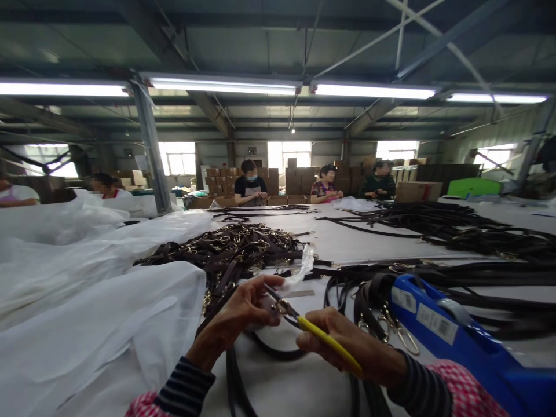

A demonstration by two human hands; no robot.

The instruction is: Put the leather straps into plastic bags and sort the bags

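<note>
My right hand point(347, 341) is wrapped round a pair of pliers with yellow handles point(330, 341). The plier jaws point left, at small metal hardware point(282, 307) by my left fingertips. My left hand point(243, 307) is closed, with thumb and fingers pinching the end of a dark strap; the exact grip is partly hidden by the fingers. Below both hands a loop of dark strap point(278, 352) hangs over the white table. Just beyond them lies a heap of dark straps with gold-coloured metal clasps point(234, 243).
A blue tape dispenser point(434, 318) stands close to my right forearm. White plastic sheeting point(143, 324) covers the left side. More dark straps point(456, 226) are piled at the far right. Several people sit across the white table point(351, 246), with cardboard boxes point(297, 179) behind.
</note>
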